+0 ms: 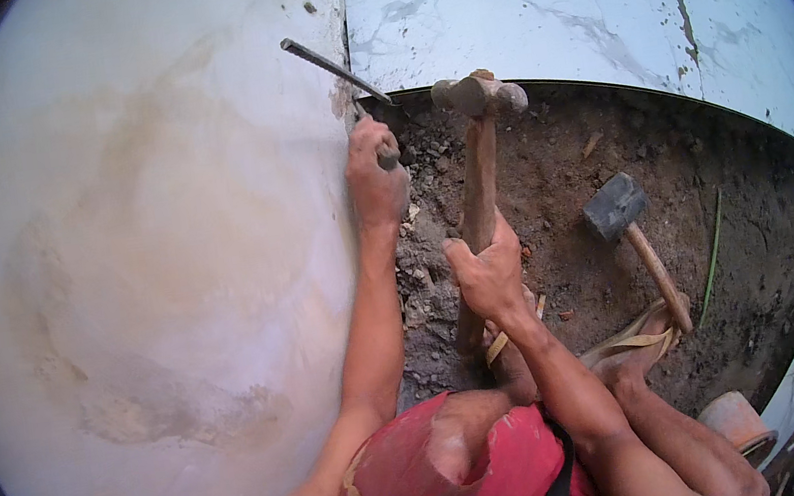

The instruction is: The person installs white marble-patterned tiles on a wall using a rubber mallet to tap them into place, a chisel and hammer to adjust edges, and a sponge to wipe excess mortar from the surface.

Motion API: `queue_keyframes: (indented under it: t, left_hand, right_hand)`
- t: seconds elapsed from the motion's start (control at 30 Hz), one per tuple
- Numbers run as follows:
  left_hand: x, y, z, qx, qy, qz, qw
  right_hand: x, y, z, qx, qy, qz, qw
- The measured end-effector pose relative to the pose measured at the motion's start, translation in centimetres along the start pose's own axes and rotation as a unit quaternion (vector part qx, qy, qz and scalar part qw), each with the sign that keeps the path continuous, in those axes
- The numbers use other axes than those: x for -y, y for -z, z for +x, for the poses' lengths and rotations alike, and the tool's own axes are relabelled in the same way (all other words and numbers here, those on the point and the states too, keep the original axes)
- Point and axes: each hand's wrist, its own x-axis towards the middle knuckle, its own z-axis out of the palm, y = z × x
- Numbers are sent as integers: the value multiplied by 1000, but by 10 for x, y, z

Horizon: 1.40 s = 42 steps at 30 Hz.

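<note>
My right hand (491, 274) is wrapped round the wooden handle of a ball-peen hammer (479, 173), whose metal head is raised in front of me. My left hand (375, 176) is closed round a chisel (388, 156), beside the wall. The rounded end of the chisel shows at the fist, and its thin tip points toward the corner by the tile edge. Just beyond that fist, a ribbed steel bar (333, 70) sticks out at a slant near the wall's corner. The hammer head is apart from the chisel.
Bare soil with rubble (553, 149) lies under the hammer. A black rubber mallet (617, 206) rests there by my foot, near a green strip (713, 259). Marbled tiles (527, 14) border the far side. A plastered wall (166, 227) rises at left; an orange-white container (735, 418) stands lower right.
</note>
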Motion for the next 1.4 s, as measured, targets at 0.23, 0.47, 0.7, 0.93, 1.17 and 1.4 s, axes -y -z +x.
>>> queue_keyframes:
  t: [0.23, 0.47, 0.7, 0.93, 1.17, 1.4]
  left_hand:
    - [5, -11, 0, -61, -13, 31, 998]
    - [16, -18, 15, -107, -7, 12, 994]
    - [18, -11, 16, -81, 21, -4, 996]
    - [22, -11, 14, -134, 4, -26, 991]
    - [30, -16, 11, -122, 68, -3, 990]
    - [20, -32, 9, -100, -25, 2, 995]
  right_hand:
    - [-6, 4, -4, 7, -9, -33, 999]
    - [-11, -12, -15, -18, 87, -47, 995]
    - [-36, -42, -13, 37, 71, -45, 996]
    - [-17, -40, -44, 134, 179, -26, 974]
    - [-31, -52, -10, 110, 23, -71, 991]
    - [-52, -45, -32, 112, 260, 108, 953]
